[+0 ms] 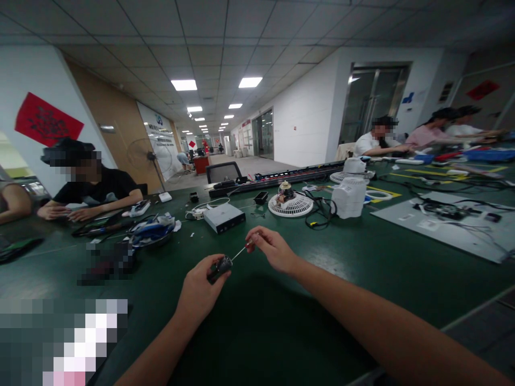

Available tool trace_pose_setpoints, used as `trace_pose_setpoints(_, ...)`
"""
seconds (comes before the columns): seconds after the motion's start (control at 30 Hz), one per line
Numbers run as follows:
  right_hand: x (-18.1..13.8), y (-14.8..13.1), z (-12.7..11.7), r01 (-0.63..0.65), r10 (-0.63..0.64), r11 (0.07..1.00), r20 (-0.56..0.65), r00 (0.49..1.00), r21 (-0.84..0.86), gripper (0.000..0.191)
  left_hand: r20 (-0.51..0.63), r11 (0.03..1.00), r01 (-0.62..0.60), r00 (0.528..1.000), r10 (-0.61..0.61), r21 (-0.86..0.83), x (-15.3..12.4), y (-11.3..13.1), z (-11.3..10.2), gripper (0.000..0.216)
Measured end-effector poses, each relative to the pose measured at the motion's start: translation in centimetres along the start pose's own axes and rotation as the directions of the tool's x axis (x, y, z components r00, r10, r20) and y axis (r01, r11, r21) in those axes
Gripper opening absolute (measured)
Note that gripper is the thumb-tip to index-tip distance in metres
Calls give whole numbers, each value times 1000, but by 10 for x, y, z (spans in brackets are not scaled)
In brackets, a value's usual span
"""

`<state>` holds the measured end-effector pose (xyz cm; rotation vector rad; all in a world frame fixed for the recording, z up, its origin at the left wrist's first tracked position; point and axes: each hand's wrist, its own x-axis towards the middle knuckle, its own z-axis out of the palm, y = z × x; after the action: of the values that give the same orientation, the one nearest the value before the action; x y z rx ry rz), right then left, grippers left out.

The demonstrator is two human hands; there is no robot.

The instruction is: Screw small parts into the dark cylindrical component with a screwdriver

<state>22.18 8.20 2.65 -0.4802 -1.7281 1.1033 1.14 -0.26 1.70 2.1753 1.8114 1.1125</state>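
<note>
L hand (198, 285) had the dark part (219, 269) pinched, R hand (274, 250) pinched the thin screwdriver-ish tool (239, 253), shaft slanting down-left, approx in line w/ the part's long axis.

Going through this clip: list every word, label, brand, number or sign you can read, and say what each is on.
None can be read with certainty.
White wall panel: blue logo and lines of lettering, too small and blurred.
Red poster: dark design; whether it holds writing, I cannot tell.
Silver box: tiny marks on its dark front, unreadable.
Dark piece in the left hand: no legible text.
</note>
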Motion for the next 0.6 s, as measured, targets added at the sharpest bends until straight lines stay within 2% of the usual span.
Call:
trace_pose_setpoints(0.23, -1, 1, 1, -15, 18, 998, 44, 999, -65, 24, 16, 1000, -12, 1000, 12, 14, 0, -4, 2, 31)
trace_pose_setpoints(0.33, -3, -3, 0, 27, -32, 986, -31, 999, -166, 23, 37, 1000, 12, 999, -13, 28, -1, -8, 3, 33)
trace_pose_setpoints(0.43, -5, -8, -3, 110, -180, 909, -141, 974, -401, 23, 56, 998, 21, 998, -25, 58, -1, -12, 5, 33)
trace_pose_setpoints(0.5, -5, -11, -5, 146, -273, 833, -167, 947, -534, 19, 64, 997, 36, 997, -41, 75, -1, -14, 5, 33)
trace_pose_setpoints(0.6, -4, -10, -10, 170, -268, 746, -57, 962, -643, 16, 61, 994, 66, 996, -71, 81, 0, -16, 5, 32)
